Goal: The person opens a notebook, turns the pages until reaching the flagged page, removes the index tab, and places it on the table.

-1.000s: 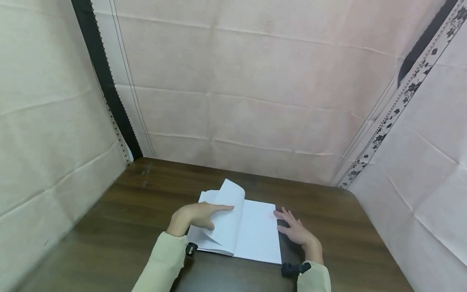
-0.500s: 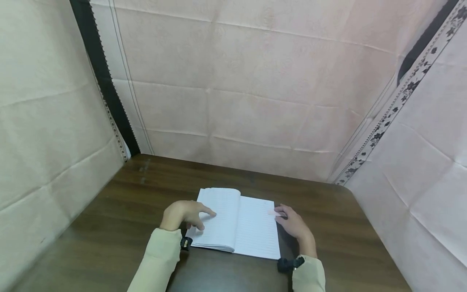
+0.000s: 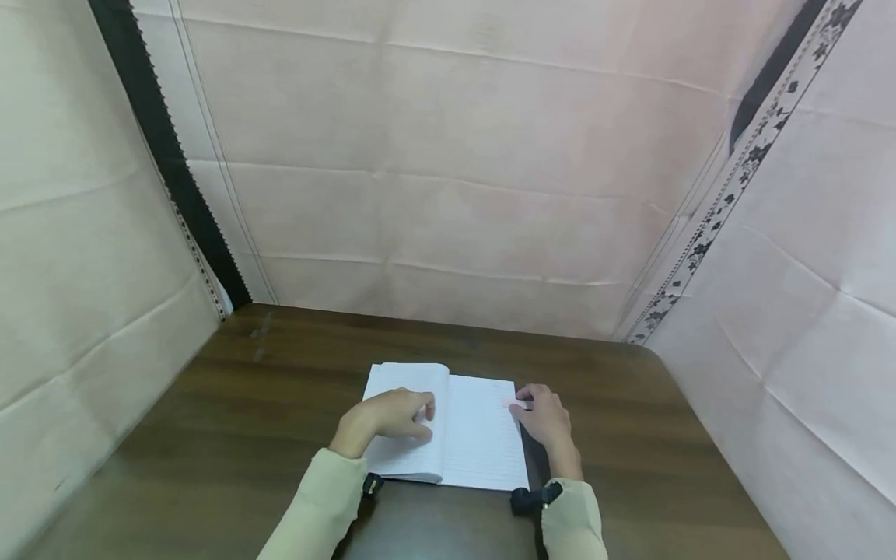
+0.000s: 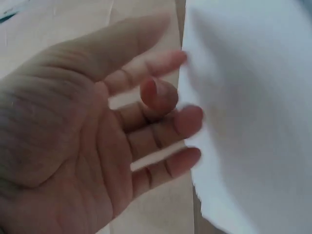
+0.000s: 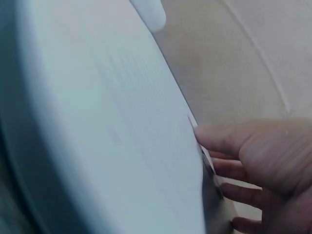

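A notebook with ruled white pages [image 3: 483, 443] lies spread on the table, its left-hand pages [image 3: 402, 377] flat. Over the left page is my left hand [image 3: 392, 414], its fingers loosely bent. The left wrist view shows nothing held in that hand [image 4: 112, 112], with the white paper [image 4: 248, 117] beside the fingertips. At the notebook's right edge, my right hand [image 3: 542, 416] pinches a thin, pale pink slip [image 3: 516, 404] between thumb and fingers. In the right wrist view the slip shows edge-on by the thumb of the right hand [image 5: 263, 161]; its exact kind is unclear.
The brown wooden table [image 3: 210, 435] extends around the notebook. Pale creased cloth [image 3: 420, 194] hangs behind it and on both sides. Dark wrist devices [image 3: 528, 500] sit at both sleeve cuffs.
A raised leaf has come down flat on the left side. My left hand went left, then back right over the page. My right fingers, spread before, now pinch the pink slip.
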`<action>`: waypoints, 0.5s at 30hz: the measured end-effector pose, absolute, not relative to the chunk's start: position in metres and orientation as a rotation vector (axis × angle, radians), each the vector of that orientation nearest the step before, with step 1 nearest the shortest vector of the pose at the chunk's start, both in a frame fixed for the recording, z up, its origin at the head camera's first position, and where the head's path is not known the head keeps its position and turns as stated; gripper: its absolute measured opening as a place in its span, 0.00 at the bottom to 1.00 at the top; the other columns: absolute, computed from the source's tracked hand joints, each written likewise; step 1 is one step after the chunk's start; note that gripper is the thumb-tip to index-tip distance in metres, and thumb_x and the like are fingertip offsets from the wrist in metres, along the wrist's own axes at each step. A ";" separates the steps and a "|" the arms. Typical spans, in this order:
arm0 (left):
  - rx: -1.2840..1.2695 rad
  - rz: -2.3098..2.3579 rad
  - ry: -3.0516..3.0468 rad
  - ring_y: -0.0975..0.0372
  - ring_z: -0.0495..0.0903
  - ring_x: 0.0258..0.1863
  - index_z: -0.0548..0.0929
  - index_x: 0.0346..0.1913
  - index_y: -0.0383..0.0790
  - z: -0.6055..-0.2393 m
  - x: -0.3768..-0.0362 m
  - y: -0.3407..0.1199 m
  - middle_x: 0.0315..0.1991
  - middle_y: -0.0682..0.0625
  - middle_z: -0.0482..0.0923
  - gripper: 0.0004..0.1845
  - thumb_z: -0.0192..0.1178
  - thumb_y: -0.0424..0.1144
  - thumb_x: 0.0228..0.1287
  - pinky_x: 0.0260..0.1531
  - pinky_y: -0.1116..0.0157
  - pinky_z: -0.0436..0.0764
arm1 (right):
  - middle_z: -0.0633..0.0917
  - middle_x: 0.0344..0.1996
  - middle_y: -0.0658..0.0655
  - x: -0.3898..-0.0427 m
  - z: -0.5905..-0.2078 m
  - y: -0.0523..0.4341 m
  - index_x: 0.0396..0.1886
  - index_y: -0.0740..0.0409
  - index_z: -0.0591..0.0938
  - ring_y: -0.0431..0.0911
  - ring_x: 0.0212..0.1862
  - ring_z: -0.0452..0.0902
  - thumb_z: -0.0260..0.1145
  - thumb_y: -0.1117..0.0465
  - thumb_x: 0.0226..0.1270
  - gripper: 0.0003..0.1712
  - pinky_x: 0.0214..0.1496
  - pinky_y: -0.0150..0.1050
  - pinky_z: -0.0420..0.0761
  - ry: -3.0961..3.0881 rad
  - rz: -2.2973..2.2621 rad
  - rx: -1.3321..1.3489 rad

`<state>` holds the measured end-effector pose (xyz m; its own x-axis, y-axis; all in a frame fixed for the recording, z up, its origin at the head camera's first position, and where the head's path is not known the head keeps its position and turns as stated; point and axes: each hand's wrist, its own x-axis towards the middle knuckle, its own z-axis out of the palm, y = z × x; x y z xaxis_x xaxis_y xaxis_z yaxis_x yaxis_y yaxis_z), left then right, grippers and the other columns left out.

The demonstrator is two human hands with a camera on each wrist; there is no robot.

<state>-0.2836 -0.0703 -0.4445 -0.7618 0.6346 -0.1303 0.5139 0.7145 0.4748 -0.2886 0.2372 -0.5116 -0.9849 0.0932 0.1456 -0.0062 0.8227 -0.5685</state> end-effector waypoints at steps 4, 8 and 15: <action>1.055 0.586 2.630 0.65 0.70 0.29 0.82 0.56 0.50 -0.451 -0.283 -0.057 0.27 0.57 0.71 0.19 0.70 0.41 0.62 0.34 0.64 0.71 | 0.77 0.61 0.65 -0.292 -0.518 0.237 0.50 0.58 0.84 0.61 0.59 0.73 0.71 0.53 0.66 0.18 0.57 0.64 0.71 -2.837 0.878 -0.135; 1.075 0.549 2.623 0.65 0.69 0.31 0.81 0.61 0.58 -0.455 -0.283 -0.048 0.31 0.57 0.70 0.25 0.71 0.45 0.61 0.34 0.64 0.70 | 0.77 0.61 0.65 -0.294 -0.518 0.238 0.47 0.57 0.84 0.62 0.60 0.72 0.72 0.53 0.65 0.15 0.59 0.66 0.68 -2.810 0.915 -0.145; 0.953 0.496 2.561 0.64 0.70 0.39 0.82 0.63 0.60 -0.462 -0.281 -0.052 0.45 0.53 0.75 0.28 0.74 0.47 0.57 0.47 0.60 0.75 | 0.75 0.64 0.65 -0.296 -0.517 0.241 0.39 0.54 0.84 0.63 0.67 0.67 0.71 0.54 0.66 0.09 0.65 0.70 0.57 -2.782 1.028 -0.126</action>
